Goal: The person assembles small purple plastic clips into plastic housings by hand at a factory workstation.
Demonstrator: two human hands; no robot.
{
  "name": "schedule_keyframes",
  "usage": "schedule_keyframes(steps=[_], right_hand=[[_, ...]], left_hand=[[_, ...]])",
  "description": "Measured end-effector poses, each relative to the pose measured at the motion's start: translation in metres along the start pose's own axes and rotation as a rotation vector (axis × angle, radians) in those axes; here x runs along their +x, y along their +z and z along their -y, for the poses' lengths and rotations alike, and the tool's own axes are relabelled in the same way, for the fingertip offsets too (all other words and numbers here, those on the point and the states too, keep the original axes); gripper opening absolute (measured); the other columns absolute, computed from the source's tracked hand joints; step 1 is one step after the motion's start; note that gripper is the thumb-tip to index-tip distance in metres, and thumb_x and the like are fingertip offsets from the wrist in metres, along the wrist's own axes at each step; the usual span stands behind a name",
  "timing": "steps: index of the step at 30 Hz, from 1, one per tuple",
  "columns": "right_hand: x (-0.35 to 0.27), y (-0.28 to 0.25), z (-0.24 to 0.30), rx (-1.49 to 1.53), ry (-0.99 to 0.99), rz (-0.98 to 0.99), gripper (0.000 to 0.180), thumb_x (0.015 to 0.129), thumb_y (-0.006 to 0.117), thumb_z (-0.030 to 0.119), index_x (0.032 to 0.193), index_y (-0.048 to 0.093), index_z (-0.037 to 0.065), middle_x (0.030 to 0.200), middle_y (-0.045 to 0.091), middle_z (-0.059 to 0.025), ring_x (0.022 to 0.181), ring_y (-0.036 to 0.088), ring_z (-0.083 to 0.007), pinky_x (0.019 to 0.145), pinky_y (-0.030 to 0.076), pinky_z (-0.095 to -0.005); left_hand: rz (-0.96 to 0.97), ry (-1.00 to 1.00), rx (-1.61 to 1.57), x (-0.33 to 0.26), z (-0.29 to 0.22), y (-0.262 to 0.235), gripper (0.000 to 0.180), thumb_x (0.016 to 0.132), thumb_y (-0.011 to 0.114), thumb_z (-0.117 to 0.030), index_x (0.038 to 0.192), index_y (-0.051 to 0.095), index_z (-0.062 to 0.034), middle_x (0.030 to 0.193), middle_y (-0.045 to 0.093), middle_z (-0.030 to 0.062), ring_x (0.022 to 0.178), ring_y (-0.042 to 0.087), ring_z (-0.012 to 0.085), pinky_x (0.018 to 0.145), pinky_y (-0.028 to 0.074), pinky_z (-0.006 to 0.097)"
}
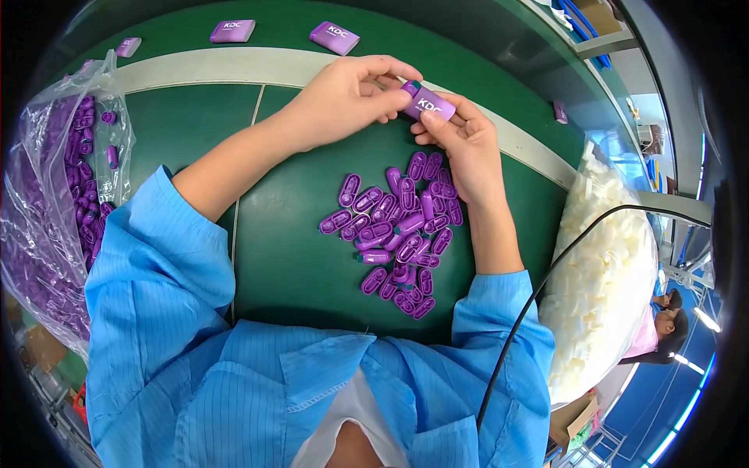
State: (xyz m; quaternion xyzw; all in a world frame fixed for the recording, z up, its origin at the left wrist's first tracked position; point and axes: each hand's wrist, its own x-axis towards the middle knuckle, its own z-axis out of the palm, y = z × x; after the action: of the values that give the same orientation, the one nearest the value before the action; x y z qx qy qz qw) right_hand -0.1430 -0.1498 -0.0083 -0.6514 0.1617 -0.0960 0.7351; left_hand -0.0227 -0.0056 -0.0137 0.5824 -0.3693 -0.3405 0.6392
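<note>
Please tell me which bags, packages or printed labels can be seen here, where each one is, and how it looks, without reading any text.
Clear plastic bag: far left, crumpled, full of small purple parts.
Second clear bag: right side, bulging, full of white pieces.
Purple case: held between left hand and right hand, rounded rectangle with white printed mark.
Two more purple cases: on the green belt at top, same white mark.

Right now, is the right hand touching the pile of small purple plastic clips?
Apart. Head view: right hand holds a purple rectangular case above the pile; green mat shows between.
</note>
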Motion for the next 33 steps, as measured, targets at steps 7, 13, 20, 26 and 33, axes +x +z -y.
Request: schedule_keyframes(steps=[7,13,20,26,33], right_hand=[[-0.008,0.001,0.000,0.028,-0.077,0.008,0.025,0.080,0.060,0.001,0.104,0.054,-0.004,0.090,0.061,-0.0091,0.074,0.058,-0.0118,0.066,0.049,-0.0222],[-0.006,0.001,0.000,0.022,-0.063,-0.040,0.024,0.080,0.060,0.001,0.102,0.054,-0.004,0.090,0.061,-0.0095,0.074,0.059,-0.0118,0.067,0.049,-0.0224],[-0.009,0.004,0.001,-0.048,-0.095,-0.038,0.024,0.079,0.060,-0.001,0.102,0.054,-0.005,0.092,0.062,-0.0110,0.078,0.060,-0.0129,0.068,0.052,-0.0232],[-0.011,0.006,0.001,-0.035,-0.084,-0.053,0.025,0.078,0.060,-0.004,0.103,0.054,-0.005,0.093,0.062,-0.0124,0.080,0.061,-0.0139,0.070,0.053,-0.0240],[-0.018,0.013,0.005,-0.314,-0.203,-0.081,0.028,0.077,0.062,-0.003,0.104,0.055,-0.007,0.091,0.062,-0.0120,0.076,0.061,-0.0124,0.068,0.053,-0.0233]], left_hand=[[0.058,0.020,-0.029,-0.001,0.000,-0.001,0.031,0.081,0.060,-0.006,0.111,0.055,0.0000,0.086,0.061,0.0029,0.070,0.054,0.0052,0.065,0.045,0.019],[0.006,-0.010,-0.050,-0.002,0.008,-0.001,0.031,0.081,0.060,-0.006,0.111,0.055,0.0024,0.087,0.062,0.0042,0.071,0.056,0.0073,0.066,0.047,0.021],[0.002,-0.007,0.003,-0.003,0.002,0.001,0.031,0.080,0.061,-0.005,0.109,0.056,0.0027,0.088,0.062,0.0056,0.075,0.058,0.0090,0.070,0.048,0.021],[-0.071,0.118,0.166,-0.009,0.004,0.007,0.028,0.079,0.062,-0.006,0.105,0.058,0.0041,0.081,0.065,0.0098,0.068,0.061,0.0118,0.064,0.050,0.023],[-0.152,0.360,0.935,-0.025,-0.002,0.025,0.031,0.081,0.057,-0.009,0.109,0.051,0.0020,0.079,0.061,0.0172,0.062,0.060,0.0318,0.055,0.049,0.032]])
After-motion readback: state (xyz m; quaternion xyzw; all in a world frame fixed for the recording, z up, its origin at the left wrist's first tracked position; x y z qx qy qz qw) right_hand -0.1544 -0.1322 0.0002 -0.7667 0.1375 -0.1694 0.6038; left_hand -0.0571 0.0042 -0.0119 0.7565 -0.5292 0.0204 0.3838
